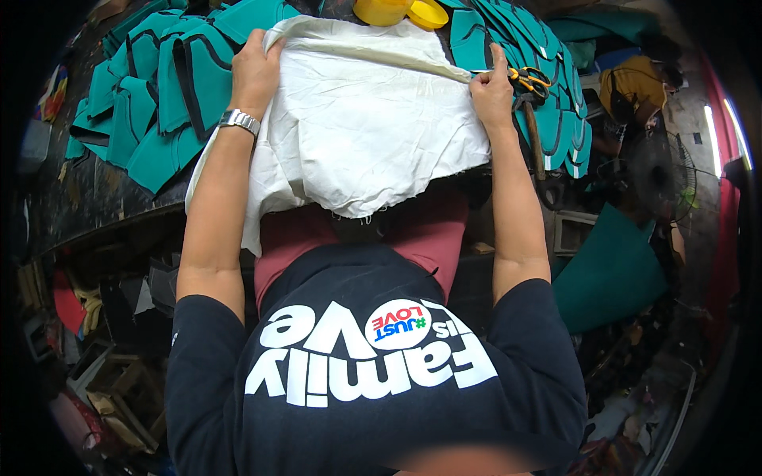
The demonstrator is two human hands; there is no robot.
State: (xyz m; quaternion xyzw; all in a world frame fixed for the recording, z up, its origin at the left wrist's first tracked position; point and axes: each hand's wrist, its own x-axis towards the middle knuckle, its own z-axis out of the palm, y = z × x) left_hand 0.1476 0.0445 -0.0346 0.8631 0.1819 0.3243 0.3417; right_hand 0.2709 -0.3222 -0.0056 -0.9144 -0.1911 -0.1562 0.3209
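A wrinkled white cloth (pixel 373 119) with a frayed near edge is spread between my two hands, partly on the table and hanging over its edge above my lap. My left hand (pixel 255 75), with a metal watch at the wrist, is closed on the cloth's far left corner. At the right edge, my right hand (pixel 493 94) pinches the cloth between thumb and fingers, its index finger pointing up. Just right of that hand lie scissors (pixel 530 79) with black and orange handles; their blades are mostly hidden behind the hand. Below them is a hammer (pixel 533 135) with a wooden handle.
Teal cut pieces (pixel 151 103) with black trim are heaped on the dark table (pixel 103 210) at left. More teal pieces (pixel 567 119) fan out at right. A yellow container (pixel 385 11) and yellow lid (pixel 429 14) stand beyond the cloth. A fan (pixel 660 176) is at far right.
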